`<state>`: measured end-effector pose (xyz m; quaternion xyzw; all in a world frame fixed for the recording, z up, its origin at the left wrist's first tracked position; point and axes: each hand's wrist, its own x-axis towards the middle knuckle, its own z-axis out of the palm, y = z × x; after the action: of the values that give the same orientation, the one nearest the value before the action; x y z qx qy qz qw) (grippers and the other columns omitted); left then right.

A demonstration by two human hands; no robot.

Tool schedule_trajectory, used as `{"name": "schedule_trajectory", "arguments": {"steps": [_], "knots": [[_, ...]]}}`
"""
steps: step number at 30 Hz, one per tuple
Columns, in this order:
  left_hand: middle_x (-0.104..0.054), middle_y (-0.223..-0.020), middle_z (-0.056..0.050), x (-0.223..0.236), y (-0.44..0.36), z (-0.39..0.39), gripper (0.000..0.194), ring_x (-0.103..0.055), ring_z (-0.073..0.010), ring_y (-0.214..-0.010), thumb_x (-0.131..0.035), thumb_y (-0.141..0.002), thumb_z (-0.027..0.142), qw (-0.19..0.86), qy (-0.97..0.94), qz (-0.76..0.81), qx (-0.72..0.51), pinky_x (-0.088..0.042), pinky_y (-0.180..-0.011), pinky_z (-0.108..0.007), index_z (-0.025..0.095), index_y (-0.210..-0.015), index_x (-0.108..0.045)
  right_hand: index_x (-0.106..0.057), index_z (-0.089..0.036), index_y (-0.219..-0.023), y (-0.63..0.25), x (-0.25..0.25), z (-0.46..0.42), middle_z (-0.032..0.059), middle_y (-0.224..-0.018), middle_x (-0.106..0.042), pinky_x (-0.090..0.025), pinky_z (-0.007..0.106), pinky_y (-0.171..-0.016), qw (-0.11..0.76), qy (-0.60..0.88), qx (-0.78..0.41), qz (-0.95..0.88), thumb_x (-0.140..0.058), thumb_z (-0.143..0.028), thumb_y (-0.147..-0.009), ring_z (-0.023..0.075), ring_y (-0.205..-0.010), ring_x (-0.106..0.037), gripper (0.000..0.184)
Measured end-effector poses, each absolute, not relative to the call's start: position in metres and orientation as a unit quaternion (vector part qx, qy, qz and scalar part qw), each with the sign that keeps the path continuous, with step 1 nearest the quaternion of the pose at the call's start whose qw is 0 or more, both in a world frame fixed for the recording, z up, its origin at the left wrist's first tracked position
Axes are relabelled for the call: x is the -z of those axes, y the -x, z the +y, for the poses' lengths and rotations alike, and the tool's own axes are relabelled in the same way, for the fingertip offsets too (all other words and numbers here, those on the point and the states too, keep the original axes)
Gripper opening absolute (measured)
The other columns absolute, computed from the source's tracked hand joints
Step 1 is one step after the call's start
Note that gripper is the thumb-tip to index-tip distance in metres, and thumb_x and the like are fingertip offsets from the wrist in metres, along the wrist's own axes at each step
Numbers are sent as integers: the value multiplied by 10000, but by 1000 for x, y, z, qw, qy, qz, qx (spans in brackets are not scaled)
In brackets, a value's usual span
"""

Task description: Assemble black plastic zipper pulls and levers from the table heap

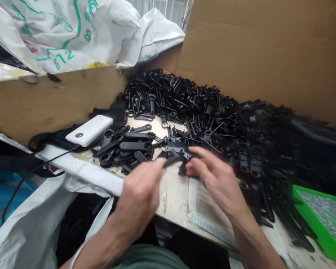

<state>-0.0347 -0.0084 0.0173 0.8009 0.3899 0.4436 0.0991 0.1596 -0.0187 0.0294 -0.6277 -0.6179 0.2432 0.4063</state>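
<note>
My left hand (142,188) is closed, its thumb and fingers gripping a black plastic handle-shaped part (173,160) that points to the right. Close by, my right hand (215,175) has its fingers bent together at the far end of that part; motion blur hides what they pinch. Just beyond both hands lie flat black plastic pieces (173,142) with small holes. To the left is a small heap of black handles with ring-shaped ends (136,146).
A large pile of black plastic parts (179,93) leans against the cardboard wall (263,52). At right stands a green tray (305,209) of small shiny metal pieces. A white power bank (89,130) with a cable lies left. Below it hangs an open white sack (42,220) containing dark things.
</note>
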Motion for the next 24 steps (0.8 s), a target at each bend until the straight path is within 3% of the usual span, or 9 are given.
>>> {"name": "schedule_trajectory", "arguments": {"steps": [2, 4, 6, 8, 13, 16, 20, 24], "knots": [[-696, -1067, -100, -22, 56, 7, 310, -646, -187, -939, -518, -897, 109, -34, -766, 441, -466, -481, -878, -277, 94, -1197, -594, -628, -246, -1179, -158, -35, -3, 7, -968, -697, -515, 317, -768, 330, 642, -101, -684, -575, -245, -947, 184, -833, -655, 238], [-683, -1131, -99, -23, 76, 27, 364, -639, -211, -998, -479, -899, 100, -102, -739, 494, -446, -463, -929, -313, 120, -1250, -571, -657, -219, -1091, -150, -35, 12, 35, -1066, -658, -493, 322, -749, 208, 631, 21, -747, -601, -215, -930, 211, -928, -600, 170], [-660, -1193, -98, -20, 90, 50, 441, -623, -224, -1061, -405, -890, 64, -113, -733, 534, -405, -454, -951, -335, 141, -1306, -530, -669, -212, -1013, -141, -32, 27, 52, -1074, -629, -475, 327, -690, 109, 620, 84, -773, -617, -227, -918, 236, -943, -554, 110], [-651, -1213, -97, -15, 99, 72, 482, -606, -228, -1102, -361, -858, 37, -99, -747, 556, -352, -451, -961, -338, 143, -1291, -544, -675, -197, -936, -134, -28, 39, 72, -1015, -621, -458, 342, -657, 71, 621, 105, -774, -625, -213, -902, 257, -919, -530, 63], [-635, -1249, -99, -9, 110, 102, 457, -529, -269, -1225, -362, -808, 34, -79, -779, 554, -285, -380, -1036, -442, 169, -1139, -649, -665, -146, -853, -129, -21, 54, 116, -907, -612, -446, 398, -685, 79, 636, 108, -760, -580, -121, -875, 294, -896, -514, 92], [-585, -1315, -140, -16, 103, 91, 424, -490, -299, -1272, -345, -879, 91, -90, -757, 558, -329, -279, -1085, -538, 145, -1213, -600, -671, -144, -867, -131, -19, 53, 122, -919, -621, -451, 413, -718, 101, 644, 101, -751, -550, -132, -892, 300, -920, -512, 124], [-497, -1416, -115, -17, 78, 53, 430, -400, -275, -1354, -402, -949, 243, -127, -782, 482, -373, -161, -1155, -513, 179, -1370, -460, -682, -189, -989, -139, -20, 50, 79, -1083, -625, -461, 392, -811, 163, 648, 86, -739, -504, -153, -941, 264, -991, -518, 188], [-467, -1435, -118, 4, 60, 38, 377, -344, -337, -1377, -435, -936, 281, -125, -880, 376, -263, 34, -1120, -639, 220, -1286, -562, -653, -205, -1118, -152, -24, 35, 64, -1260, -567, -428, 361, -955, 258, 653, 66, -709, -476, -145, -970, 241, -1141, -491, 238]]}}
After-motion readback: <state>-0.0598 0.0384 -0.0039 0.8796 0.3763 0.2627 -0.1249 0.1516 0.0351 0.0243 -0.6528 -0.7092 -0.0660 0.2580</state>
